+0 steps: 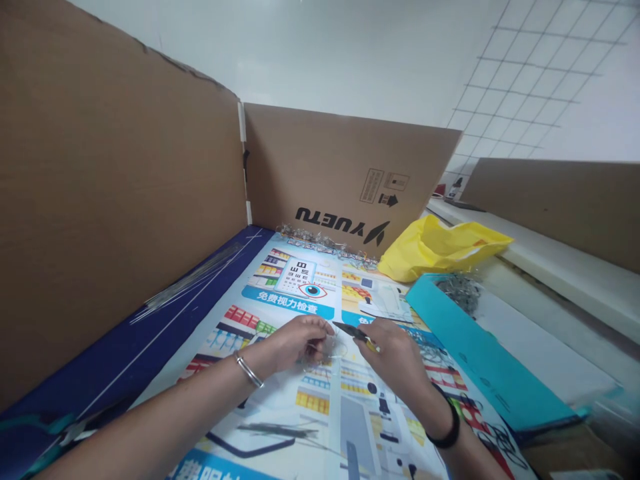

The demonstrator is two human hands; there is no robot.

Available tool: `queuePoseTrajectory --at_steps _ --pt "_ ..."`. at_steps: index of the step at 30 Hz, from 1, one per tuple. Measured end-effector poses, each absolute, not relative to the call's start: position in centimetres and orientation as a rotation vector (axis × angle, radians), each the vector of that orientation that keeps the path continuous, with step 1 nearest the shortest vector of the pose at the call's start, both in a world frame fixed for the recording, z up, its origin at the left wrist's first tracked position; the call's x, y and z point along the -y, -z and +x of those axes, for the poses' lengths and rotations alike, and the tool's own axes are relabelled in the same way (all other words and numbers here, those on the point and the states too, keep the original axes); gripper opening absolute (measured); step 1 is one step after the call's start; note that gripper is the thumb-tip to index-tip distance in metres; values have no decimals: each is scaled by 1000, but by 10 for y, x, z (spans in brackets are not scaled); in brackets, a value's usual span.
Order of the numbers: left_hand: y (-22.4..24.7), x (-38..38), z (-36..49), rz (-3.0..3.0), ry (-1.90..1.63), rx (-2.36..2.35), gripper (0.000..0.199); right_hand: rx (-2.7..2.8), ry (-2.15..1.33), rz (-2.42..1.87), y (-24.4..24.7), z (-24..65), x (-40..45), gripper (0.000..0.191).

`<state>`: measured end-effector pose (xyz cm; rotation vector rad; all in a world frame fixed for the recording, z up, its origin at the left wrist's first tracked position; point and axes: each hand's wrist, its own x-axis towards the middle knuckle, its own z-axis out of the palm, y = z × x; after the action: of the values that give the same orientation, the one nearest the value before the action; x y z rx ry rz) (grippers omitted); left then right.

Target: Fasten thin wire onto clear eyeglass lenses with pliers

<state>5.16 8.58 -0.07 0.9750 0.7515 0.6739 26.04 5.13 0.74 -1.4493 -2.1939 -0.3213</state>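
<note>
Over the printed sheet [315, 327], my left hand [299, 343] has its fingers pinched on a thin wire [341, 351] that curls into a loop. The wire's exact shape is hard to make out. My right hand [397, 357] is closed around pliers [350, 329] with dark pointed jaws and a bit of yellow on the handle. The jaw tips point left and come close to my left fingertips. Whether they touch the wire I cannot tell. A bundle of straight thin wires [277, 430] lies on the sheet, nearer to me.
Cardboard panels [300, 167] stand left and behind. Long wires [187, 280] lie on the blue strip. Pliers with teal handles [37, 430] lie front left. A yellow bag [440, 247] and a teal box [480, 360] holding tangled wire [459, 293] are right. Wire pieces [325, 240] line the back.
</note>
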Motion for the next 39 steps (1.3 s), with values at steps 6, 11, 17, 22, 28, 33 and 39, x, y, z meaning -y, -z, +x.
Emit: queuePoseTrajectory --at_steps 6,11,17,22,28,33,39 --pt "9 -89 51 1004 -663 -753 8 2180 312 -1405 3 260 -53 16" --pt "12 -91 50 1044 -704 -793 8 2153 271 -1389 14 259 -54 14" --pt "9 -90 49 1112 -734 -811 8 2147 240 -1360 17 256 -54 14" --pt "10 -90 49 1153 -751 -850 9 2158 189 -1431 19 255 -54 12" --pt "10 -92 49 1180 -737 -884 8 2175 113 -1454 19 255 -53 13" --pt "12 -93 50 1187 -720 -905 9 2121 -63 -1509 19 252 -52 12" --pt "13 -92 49 1221 -696 -903 14 2084 -46 -1500 25 250 -53 11"
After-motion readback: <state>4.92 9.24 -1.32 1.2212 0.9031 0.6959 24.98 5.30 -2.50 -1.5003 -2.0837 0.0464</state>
